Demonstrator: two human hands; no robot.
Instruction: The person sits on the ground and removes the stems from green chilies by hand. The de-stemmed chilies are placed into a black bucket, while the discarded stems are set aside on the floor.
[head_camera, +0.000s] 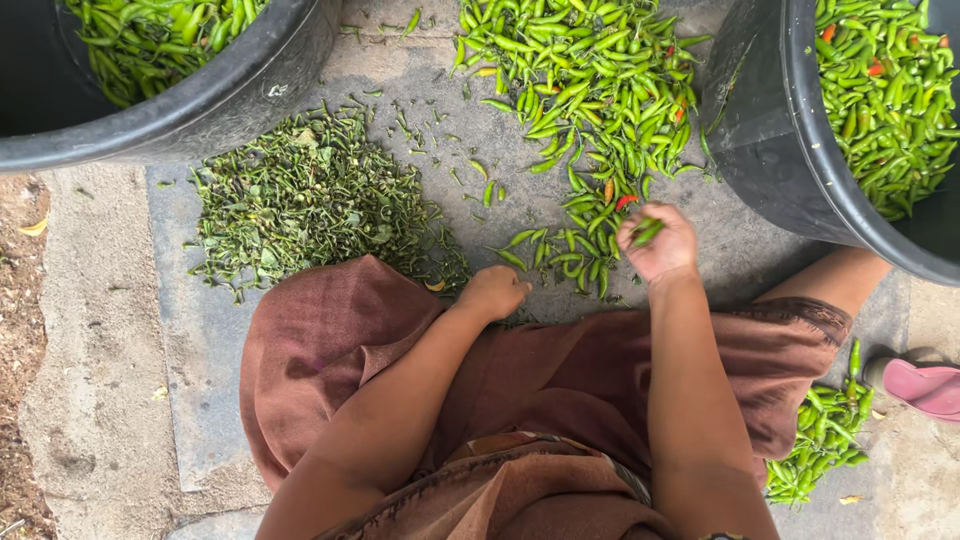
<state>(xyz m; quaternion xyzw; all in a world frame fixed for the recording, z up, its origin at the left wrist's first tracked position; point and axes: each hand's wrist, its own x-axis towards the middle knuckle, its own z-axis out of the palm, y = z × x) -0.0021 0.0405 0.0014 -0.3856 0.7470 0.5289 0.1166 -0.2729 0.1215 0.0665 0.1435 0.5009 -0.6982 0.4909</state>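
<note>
Concrete floor (120, 330) carries a green chilli pile (590, 90) at 12 o'clock. My right hand (658, 245) pinches one green chilli (647, 232); my left hand (495, 292) is fisted, contents unclear.

Person: bare forearms; brown woven garment (330, 350) draped over the knees, dark stitched hem; pink sandal (925, 385).
</note>
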